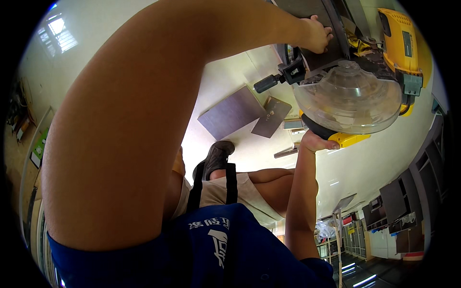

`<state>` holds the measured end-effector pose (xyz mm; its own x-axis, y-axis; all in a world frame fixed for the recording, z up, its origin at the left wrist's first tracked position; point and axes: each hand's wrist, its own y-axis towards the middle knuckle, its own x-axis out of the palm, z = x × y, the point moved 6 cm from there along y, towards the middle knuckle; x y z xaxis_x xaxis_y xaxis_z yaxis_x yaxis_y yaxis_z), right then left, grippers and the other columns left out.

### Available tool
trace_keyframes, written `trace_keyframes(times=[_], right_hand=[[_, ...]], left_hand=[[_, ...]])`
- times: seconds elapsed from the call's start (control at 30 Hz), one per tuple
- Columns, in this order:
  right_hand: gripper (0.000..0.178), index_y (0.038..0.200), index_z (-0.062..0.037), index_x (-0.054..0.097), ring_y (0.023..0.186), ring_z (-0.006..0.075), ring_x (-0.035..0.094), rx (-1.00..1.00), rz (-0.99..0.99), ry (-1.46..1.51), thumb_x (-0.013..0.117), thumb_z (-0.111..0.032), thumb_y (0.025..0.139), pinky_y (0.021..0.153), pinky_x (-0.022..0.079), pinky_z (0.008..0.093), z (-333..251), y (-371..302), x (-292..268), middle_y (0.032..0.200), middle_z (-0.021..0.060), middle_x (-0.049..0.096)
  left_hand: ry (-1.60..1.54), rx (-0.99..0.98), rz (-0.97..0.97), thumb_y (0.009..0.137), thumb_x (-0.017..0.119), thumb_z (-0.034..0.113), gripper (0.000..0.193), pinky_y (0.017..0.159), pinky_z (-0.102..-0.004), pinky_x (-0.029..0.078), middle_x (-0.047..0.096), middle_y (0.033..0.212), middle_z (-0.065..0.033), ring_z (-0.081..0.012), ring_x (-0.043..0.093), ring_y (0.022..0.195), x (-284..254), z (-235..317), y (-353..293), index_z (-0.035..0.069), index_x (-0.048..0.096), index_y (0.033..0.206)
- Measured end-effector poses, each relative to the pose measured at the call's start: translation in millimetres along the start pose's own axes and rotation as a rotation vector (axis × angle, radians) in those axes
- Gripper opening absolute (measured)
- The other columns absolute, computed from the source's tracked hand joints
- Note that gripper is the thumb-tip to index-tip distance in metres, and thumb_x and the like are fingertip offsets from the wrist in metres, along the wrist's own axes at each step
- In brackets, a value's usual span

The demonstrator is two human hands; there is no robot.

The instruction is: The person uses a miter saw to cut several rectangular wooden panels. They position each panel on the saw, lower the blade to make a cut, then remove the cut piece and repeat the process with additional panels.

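Observation:
At the upper right stands a yellow and black miter saw with a clear round blade guard [350, 103]. My right hand [318, 141] is closed round the saw's black and yellow handle [353, 139], just below the guard. My left arm reaches across the top of the view, and my left hand [318, 36] lies on a dark board [319, 60] set at the saw. Its fingers are apart and slightly bent, resting on the board's face. A black clamp with a ribbed knob [266, 84] sticks out beside the board. The guard blurs what lies behind it, and I cannot make out the blade.
Two dark board offcuts, a large one [233, 113] and a smaller one [272, 116], lie on the pale floor below the saw. Near them are narrow strips [286, 152]. My shoe [218, 156] is close by. The yellow motor housing [401, 41] rises at right. Dark cabinets [396, 199] stand farther right.

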<state>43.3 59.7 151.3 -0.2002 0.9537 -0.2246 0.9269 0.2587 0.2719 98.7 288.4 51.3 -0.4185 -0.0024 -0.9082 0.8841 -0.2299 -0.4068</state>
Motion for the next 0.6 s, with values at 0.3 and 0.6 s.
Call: trace_keyframes(times=[0.3,0.6], right_hand=[[0.095,0.150,-0.0079,0.018,0.136,0.0332,0.034,0.046,0.017,0.024,0.037,-0.076,0.087,0.113,0.030,0.0505,9,-3,-5,0.154,0.0168,0.023],[0.094,0.150,-0.0084,0.018,0.135,0.0326,0.036,0.046,0.021,0.005,0.036,-0.076,0.087,0.113,0.031,0.0499,7,-3,-4,0.153,0.0173,0.025]], left_hand=[[-0.057,-0.049,-0.033,0.098,0.046,0.033,0.054,0.109,-0.0614,0.024,0.021,0.159,-0.0066,-0.0202,0.025,0.145,5,-5,0,0.021,0.034,0.149],[-0.033,-0.046,0.057,0.100,0.035,0.043,0.059,0.109,-0.0581,0.023,0.022,0.159,-0.0090,-0.0214,0.039,0.137,13,-6,6,0.014,0.029,0.151]])
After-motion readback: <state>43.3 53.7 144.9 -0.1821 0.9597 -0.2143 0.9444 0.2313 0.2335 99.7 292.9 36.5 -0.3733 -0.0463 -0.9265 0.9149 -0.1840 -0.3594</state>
